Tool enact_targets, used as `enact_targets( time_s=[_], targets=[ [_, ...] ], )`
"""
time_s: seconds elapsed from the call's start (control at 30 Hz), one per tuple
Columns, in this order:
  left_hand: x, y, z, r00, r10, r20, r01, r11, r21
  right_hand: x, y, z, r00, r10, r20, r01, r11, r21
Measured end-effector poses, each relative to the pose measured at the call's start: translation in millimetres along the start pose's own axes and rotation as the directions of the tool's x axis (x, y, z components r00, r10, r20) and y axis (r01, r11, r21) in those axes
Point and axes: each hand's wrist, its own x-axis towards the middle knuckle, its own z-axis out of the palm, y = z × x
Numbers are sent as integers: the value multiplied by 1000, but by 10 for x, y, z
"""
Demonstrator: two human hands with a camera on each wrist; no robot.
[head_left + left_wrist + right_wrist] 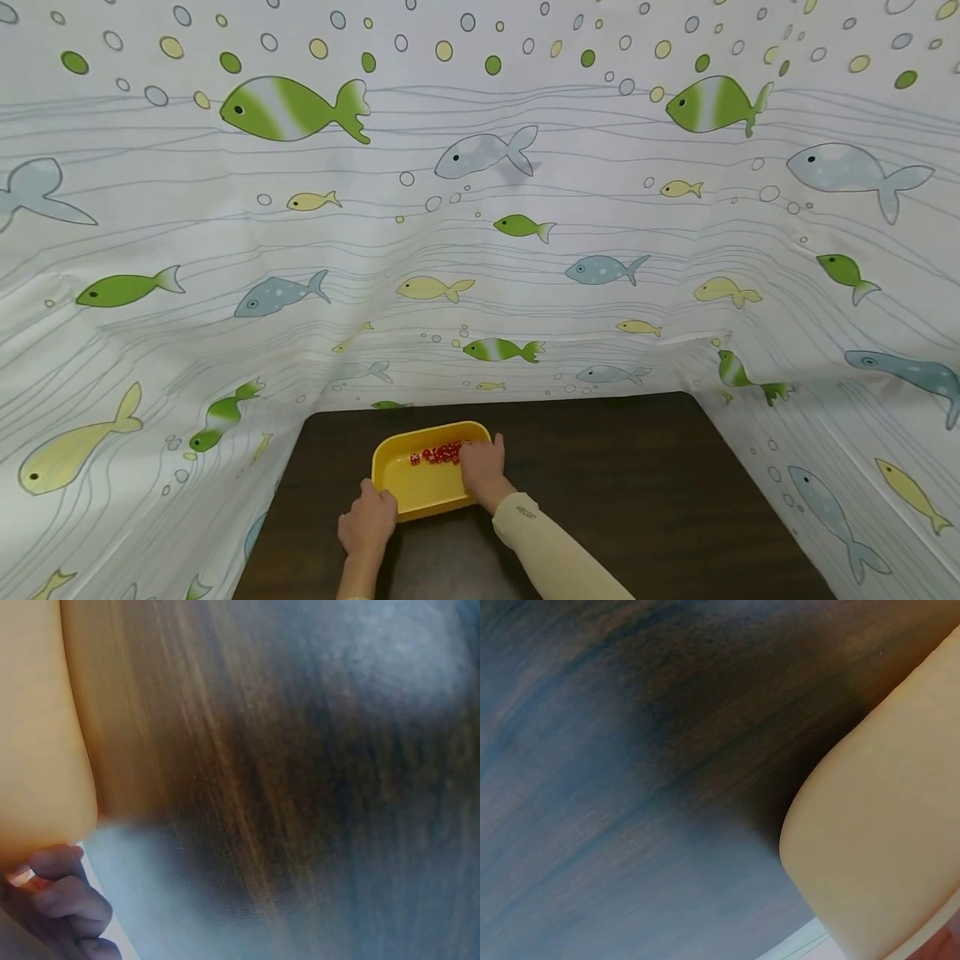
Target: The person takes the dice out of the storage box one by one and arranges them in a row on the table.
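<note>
A yellow tray [420, 492] stands on the dark table, its wall close up in both wrist views. Several small red dice [442, 454] lie in it, mostly in its far right part. At the near left corner my left hand [367, 518] grips the tray; in the left wrist view, curled fingers [71, 907] lie by its edge. My right hand [483, 471] is over the tray's right side beside the dice, one finger raised by the right rim. The back of that hand hides its other fingertips, so I cannot tell what they hold.
Dark wood-grain table [615, 483] spreads out around the tray, mostly to the right. A white fish-printed curtain [480, 275] surrounds the table at the back and both sides.
</note>
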Motion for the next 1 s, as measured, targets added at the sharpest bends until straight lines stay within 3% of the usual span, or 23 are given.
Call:
enact_targets(
  time_s=[0.2, 0.4, 0.63, 0.73, 0.87, 1.0],
  targets=[
    [-7, -7, 36, 1000, -18, 23, 19, 999, -45, -23, 39, -14, 1000, 4, 12, -4, 1000, 10],
    [-6, -19, 14, 1000, 17, 6, -17, 993, -116, 34, 116, -121, 999, -3, -52, 6, 998, 63],
    [-39, -18, -14, 999, 26, 28, -23, 995, -98, 44, 291, -249, 1000, 4, -12, -2, 992, 129],
    [-49, -17, -21, 999, 25, 32, -22, 996, -84, 58, 410, -281, 1000, 2, -10, 0, 971, 238],
    [-45, -10, -26, 999, 29, 26, -27, 997, -67, 92, 596, -327, 1000, 18, 4, -19, 916, 400],
    [-40, 8, -49, 999, 30, 24, -29, 998, -57, 94, 772, -346, 999, 49, 4, -45, 884, 466]
  ],
)
